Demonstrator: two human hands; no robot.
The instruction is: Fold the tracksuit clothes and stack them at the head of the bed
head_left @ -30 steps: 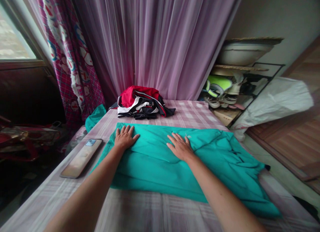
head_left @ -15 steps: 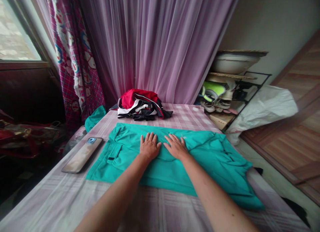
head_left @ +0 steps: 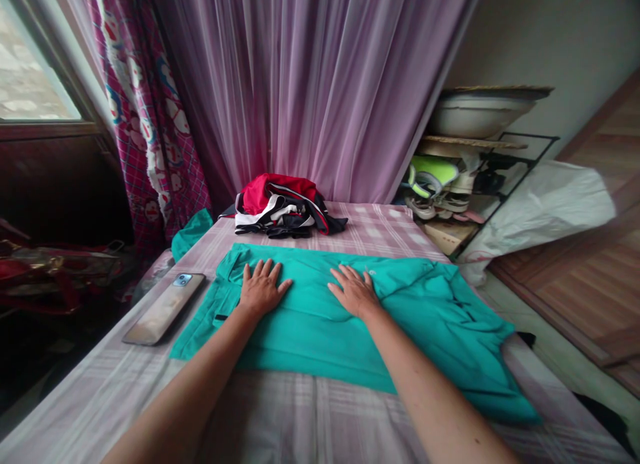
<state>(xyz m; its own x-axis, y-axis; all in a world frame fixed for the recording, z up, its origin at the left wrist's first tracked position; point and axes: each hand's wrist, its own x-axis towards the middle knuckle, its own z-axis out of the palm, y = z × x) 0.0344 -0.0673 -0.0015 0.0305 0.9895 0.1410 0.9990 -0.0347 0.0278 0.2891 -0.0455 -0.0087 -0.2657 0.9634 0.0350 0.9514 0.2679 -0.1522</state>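
Note:
A teal garment (head_left: pixel 310 337) lies spread out across the table, with creases running through its right part; whether it is a jacket or another piece of clothing I cannot tell. My left hand (head_left: pixel 261 289) rests palm down on its left part, fingers spread, close to a small black tab. Flat on the upper middle of the cloth lies my right hand (head_left: pixel 354 292), fingers apart, beside a small pale logo. Neither hand grips anything. Just left of the garment is a phone (head_left: pixel 163 311), back side up.
A heap of red, black and white clothes (head_left: pixel 285 207) sits at the far end of the checked tablecloth (head_left: pixel 380 221). Purple curtains (head_left: pixel 310 84) hang behind. To the right stand a shoe rack (head_left: pixel 520 177) with a basin (head_left: pixel 483 114) and a white plastic bag (head_left: pixel 545 211).
My left hand has slid left across the teal garment, away from my right hand. The right hand stays at about the same spot on the cloth.

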